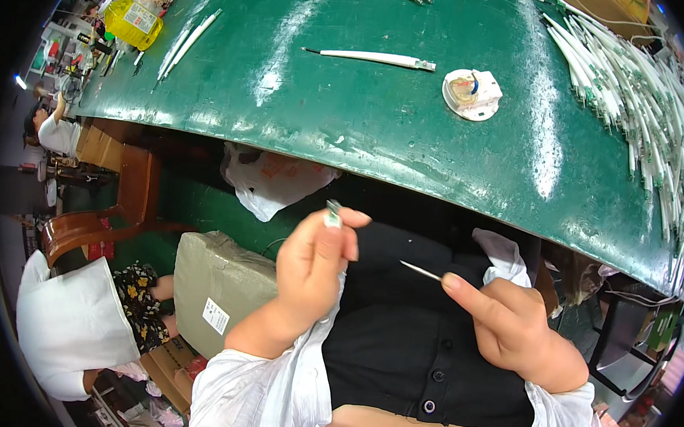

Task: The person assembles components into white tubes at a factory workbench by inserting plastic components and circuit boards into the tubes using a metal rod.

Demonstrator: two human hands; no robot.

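Head view: near the green-topped bench's (362, 122) front edge, the left hand (312, 258) pinches a small white piece (331, 220) pointing edgeward, and the right hand (510, 323) grips a slim, silvery pointed tool (422, 270), long axis aimed leftward.

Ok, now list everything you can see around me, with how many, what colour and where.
Small piece: one, white and green, in the left fingertips
Pointed tool: one, silvery, in the right hand
Table: one, green, ahead
Stick pile: many, white with green, table's right
Single stick: one, white, mid-table
Paired sticks: two, white, table's left
Round part: one, white, right of the single stick
Bottle: one, yellow, far left
Plastic bag: one, whitish, under the table edge
Box: one, tan, left
Chair: one, brown, left
Co-workers: two, white tops, left
Rim clutter: uncountable, mixed colours
Left hand: one, white sleeve, centre
Right hand: one, white sleeve, right of centre
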